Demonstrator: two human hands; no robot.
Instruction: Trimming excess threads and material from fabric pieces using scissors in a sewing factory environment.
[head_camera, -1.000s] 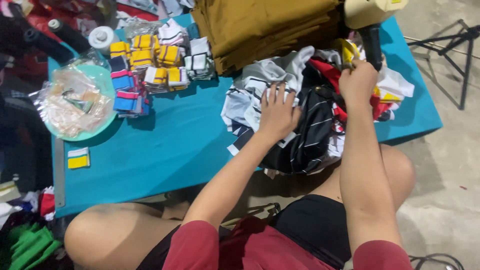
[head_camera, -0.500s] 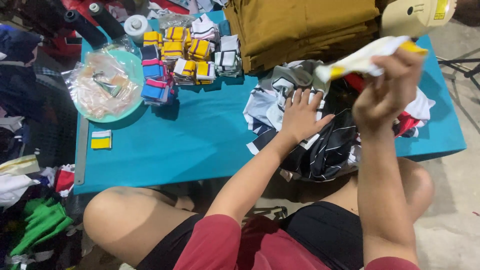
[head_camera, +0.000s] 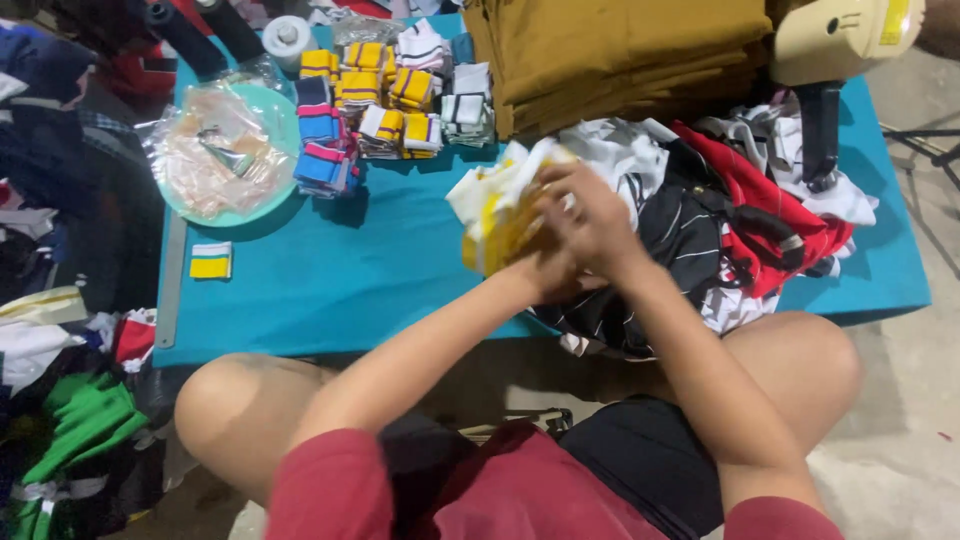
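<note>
Above the teal tabletop (head_camera: 400, 280), both hands' fingers (head_camera: 590, 205) clutching yellow-and-white cloth piece (head_camera: 495, 215); best folded flat, edges matched, toward twelve o'clock.

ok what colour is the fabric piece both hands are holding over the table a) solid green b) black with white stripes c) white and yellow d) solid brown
c: both hands, left hand and right hand, grip a white and yellow fabric piece above the teal table.

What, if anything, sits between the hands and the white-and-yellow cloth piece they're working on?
Nothing visible: the left hand and right hand are both already on the white-and-yellow cloth piece, holding it above the blue table.
</note>
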